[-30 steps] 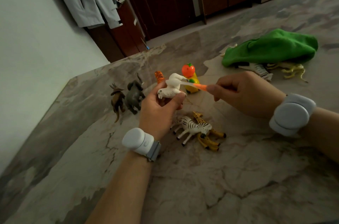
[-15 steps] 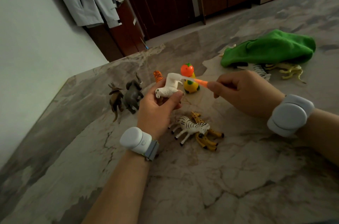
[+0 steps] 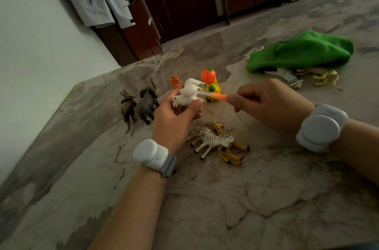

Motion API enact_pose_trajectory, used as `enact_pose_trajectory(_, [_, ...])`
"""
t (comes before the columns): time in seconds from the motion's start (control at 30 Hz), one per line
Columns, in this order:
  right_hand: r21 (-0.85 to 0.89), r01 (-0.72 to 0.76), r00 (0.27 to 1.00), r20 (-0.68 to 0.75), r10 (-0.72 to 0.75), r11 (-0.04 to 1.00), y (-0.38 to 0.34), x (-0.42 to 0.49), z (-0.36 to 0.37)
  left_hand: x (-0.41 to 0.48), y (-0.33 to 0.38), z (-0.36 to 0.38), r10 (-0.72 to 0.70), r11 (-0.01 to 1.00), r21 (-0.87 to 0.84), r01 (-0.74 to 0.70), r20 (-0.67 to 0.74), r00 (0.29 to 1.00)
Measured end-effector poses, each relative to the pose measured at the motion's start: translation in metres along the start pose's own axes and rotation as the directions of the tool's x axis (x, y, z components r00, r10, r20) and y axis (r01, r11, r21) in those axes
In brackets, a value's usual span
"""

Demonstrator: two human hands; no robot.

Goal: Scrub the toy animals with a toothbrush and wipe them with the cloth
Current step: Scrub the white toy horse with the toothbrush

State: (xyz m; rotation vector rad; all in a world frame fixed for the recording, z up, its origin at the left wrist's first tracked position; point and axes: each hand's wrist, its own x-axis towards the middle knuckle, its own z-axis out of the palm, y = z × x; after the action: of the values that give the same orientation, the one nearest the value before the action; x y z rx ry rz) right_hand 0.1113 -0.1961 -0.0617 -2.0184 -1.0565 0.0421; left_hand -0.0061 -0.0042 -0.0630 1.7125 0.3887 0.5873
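Since half a second ago our toothbrush [image 3: 217, 96] has slid its tip a touch further across the white toy animal [image 3: 189, 94]; we see little else changed.

The marble table [image 3: 266, 198] gives us a broad stretch of open stone on the near side of the white toy animal, and its edge falls away to that toy's left. Far to the right lies the green cloth [image 3: 301, 53], half hiding a striped toy [image 3: 291, 77] and a pale yellow toy [image 3: 326, 77].

Our left hand [image 3: 174, 120] holds the white toy animal above the table, fingers curled beneath it and thumb pressed to its side. Our right hand [image 3: 270, 104] pinches the orange handle, whose rear end is lost in the fist.

Just nearer than the white toy animal lie a zebra [image 3: 213, 139] and a giraffe [image 3: 227, 147], touching. To its left stand an elephant [image 3: 147, 102] and a brown horned animal [image 3: 128, 106]. Behind it are an orange-and-yellow toy [image 3: 210, 79] and a tiger [image 3: 176, 81], mostly hidden.
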Motion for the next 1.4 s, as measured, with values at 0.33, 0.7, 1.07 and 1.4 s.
enact_pose_trajectory(0.33, [0.027,0.017,0.999,0.046,-0.019,0.999,-0.005,-0.003,0.003,0.0,0.001,0.0,0.023,0.999,0.025,-0.024,0.025,0.999])
enact_pose_trajectory(0.7, [0.013,0.122,0.985,-0.125,-0.119,0.993,-0.034,0.013,0.018,0.002,0.005,-0.005,0.083,0.975,0.206,-0.084,0.015,0.996])
enact_pose_trajectory(1.07, [0.044,0.019,0.996,-0.092,-0.015,0.999,-0.028,0.025,0.034,0.018,0.005,-0.027,-0.067,0.998,-0.015,0.066,-0.299,0.952])
enact_pose_trajectory(1.4, [-0.007,0.048,0.994,-0.097,-0.048,0.999,-0.024,0.024,0.04,0.022,-0.004,-0.023,-0.118,0.99,-0.115,0.086,-0.303,0.946])
